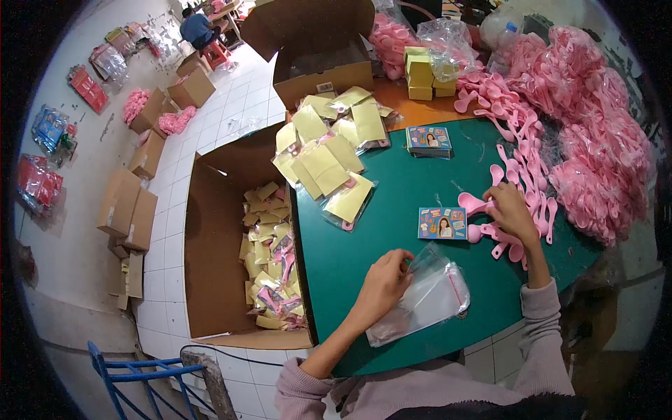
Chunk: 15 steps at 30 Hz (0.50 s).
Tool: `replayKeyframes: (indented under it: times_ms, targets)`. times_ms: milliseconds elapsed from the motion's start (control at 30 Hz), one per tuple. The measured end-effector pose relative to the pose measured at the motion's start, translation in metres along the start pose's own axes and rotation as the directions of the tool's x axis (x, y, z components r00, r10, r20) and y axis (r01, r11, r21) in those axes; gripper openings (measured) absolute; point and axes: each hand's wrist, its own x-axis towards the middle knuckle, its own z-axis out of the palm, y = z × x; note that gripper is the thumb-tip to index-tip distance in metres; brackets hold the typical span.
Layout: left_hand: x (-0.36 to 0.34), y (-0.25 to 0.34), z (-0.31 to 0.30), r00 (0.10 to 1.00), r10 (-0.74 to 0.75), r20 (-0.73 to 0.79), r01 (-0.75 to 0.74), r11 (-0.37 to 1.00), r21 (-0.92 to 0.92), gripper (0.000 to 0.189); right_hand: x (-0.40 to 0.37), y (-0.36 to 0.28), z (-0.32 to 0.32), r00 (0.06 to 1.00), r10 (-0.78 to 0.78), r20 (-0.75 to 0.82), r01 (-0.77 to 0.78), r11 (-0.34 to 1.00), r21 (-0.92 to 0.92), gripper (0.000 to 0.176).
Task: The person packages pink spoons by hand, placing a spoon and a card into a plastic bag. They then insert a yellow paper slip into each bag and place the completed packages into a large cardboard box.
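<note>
My left hand point(383, 285) is at the upper edge of a stack of clear plastic bags point(437, 297), fingers curled and pinching the film of a bag. At the right, my right hand point(512, 211) grips a pink spoon point(473, 204) by its handle, the bowl pointing left. Just below that bowl lies a blue printed card point(442, 224) with a picture of a person. Loose pink spoons point(514, 248) lie under and around my right hand. Farther back sits a second stack of printed cards point(428, 138).
Packed bags with yellow cards point(325, 164) are heaped on the green table point(336, 280). An open cardboard box point(224, 280) at the left holds many more. Bagged pink spoons point(595, 140) pile up at the right. A person point(199, 29) sits far back.
</note>
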Motion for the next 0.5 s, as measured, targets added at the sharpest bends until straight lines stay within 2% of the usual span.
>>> replayKeyframes:
  times_ms: [33, 67, 133, 200, 233, 267, 333, 367, 400, 433, 467, 500]
  targets:
    - [-0.001, 0.001, -0.003, 1.000, -0.020, 0.004, 0.020, 0.996, -0.091, 0.032, -0.001, 0.003, 0.000, 0.998, 0.005, -0.067, -0.007, 1.000, -0.018, 0.015]
    - [-0.002, -0.001, -0.005, 1.000, -0.020, 0.004, 0.021, 0.996, -0.090, 0.032, -0.003, 0.006, 0.000, 0.991, 0.009, -0.133, -0.014, 0.999, -0.034, 0.014]
    - [-0.004, -0.003, -0.007, 0.998, -0.065, -0.013, 0.064, 0.995, -0.080, 0.028, -0.007, 0.007, -0.006, 0.988, 0.053, -0.143, -0.060, 0.997, -0.049, 0.014]
    - [-0.003, 0.002, -0.011, 0.993, -0.118, 0.009, 0.119, 0.987, -0.106, 0.027, -0.011, 0.006, -0.012, 0.938, 0.058, -0.343, -0.083, 0.995, -0.057, 0.015]
    - [-0.003, 0.005, -0.012, 0.984, -0.173, 0.034, 0.176, 0.976, -0.130, 0.025, -0.011, 0.004, -0.015, 0.928, 0.104, -0.357, -0.089, 0.994, 0.057, 0.015]
    - [-0.004, 0.006, -0.012, 0.984, -0.173, 0.035, 0.176, 0.976, -0.130, 0.025, -0.012, -0.001, -0.018, 0.928, 0.105, -0.357, -0.090, 0.994, 0.057, 0.015]
    - [-0.004, 0.007, -0.011, 0.965, -0.241, 0.102, 0.256, 0.949, -0.182, 0.021, -0.017, -0.018, -0.029, 0.960, 0.230, -0.161, -0.138, 0.885, 0.445, 0.017]
    - [-0.005, 0.004, -0.009, 0.966, -0.239, 0.103, 0.254, 0.950, -0.181, 0.021, -0.018, -0.012, -0.016, 0.961, 0.108, -0.255, 0.018, 0.894, 0.447, 0.016]
    - [-0.006, -0.002, -0.005, 0.991, -0.123, 0.048, 0.129, 0.977, -0.168, 0.019, -0.021, -0.018, -0.016, 0.960, 0.110, -0.256, 0.017, 0.894, 0.448, 0.016]
    - [-0.007, -0.005, -0.002, 1.000, -0.004, -0.005, 0.003, 0.989, -0.148, 0.017, -0.022, -0.032, -0.019, 0.979, 0.149, -0.143, -0.024, 0.770, 0.638, 0.015]
    - [-0.006, -0.005, -0.002, 1.000, -0.003, -0.005, 0.002, 0.989, -0.147, 0.017, -0.024, -0.046, -0.022, 0.987, 0.160, -0.023, -0.080, 0.606, 0.791, 0.014]
    - [-0.006, -0.004, -0.002, 0.999, 0.011, -0.043, -0.018, 0.987, -0.161, 0.016, -0.026, -0.059, -0.024, 0.987, 0.160, -0.023, -0.080, 0.606, 0.792, 0.014]
